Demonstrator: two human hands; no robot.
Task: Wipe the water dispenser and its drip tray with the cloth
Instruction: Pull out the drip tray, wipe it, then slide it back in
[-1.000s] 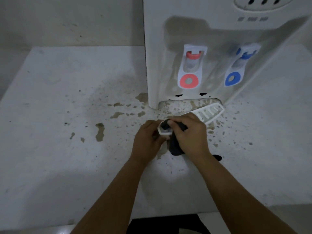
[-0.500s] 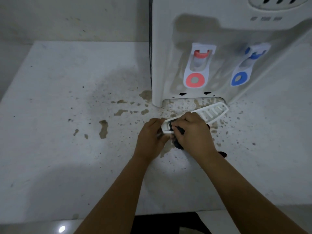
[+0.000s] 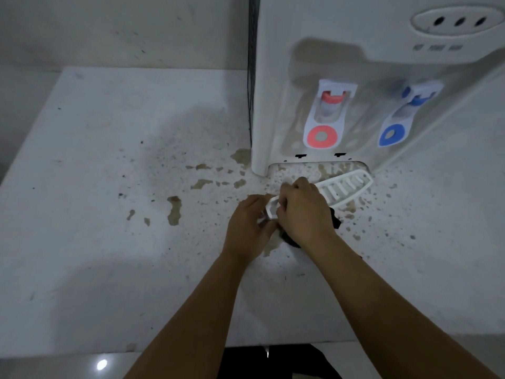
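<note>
- Across the left half of the frame: white countertop [image 3: 90,242], speckled, with brown stains [image 3: 175,210] scattered toward the centre.
- Bottom left: a bright light reflection [image 3: 102,364] on the glossy floor edge below the counter.
- Centre, slightly left: left hand [image 3: 250,224], fingers curled round the near left end of the drip tray [image 3: 345,187], gripping it at its corner.
- Centre: right hand [image 3: 304,212], lying over the tray's left portion, fingers curled and holding the dark cloth [image 3: 334,218]; only small parts of the cloth show, under the palm and at the hand's right edge, touching the tray's near side.
- Centre right: the drip tray, a white slotted grille, detached from the dispenser and tilted, its right end reaching toward the recess [image 3: 314,170] at the dispenser's base; the recess floor is stained.
- Upper right: water dispenser [image 3: 273,77], white, standing on the counter, its front panel smeared.
- On the dispenser's front: red tap [image 3: 326,116] on the left, blue tap [image 3: 401,116] to its right, and above them, at the frame's top right, an oval panel [image 3: 459,21] with three dark holes.
</note>
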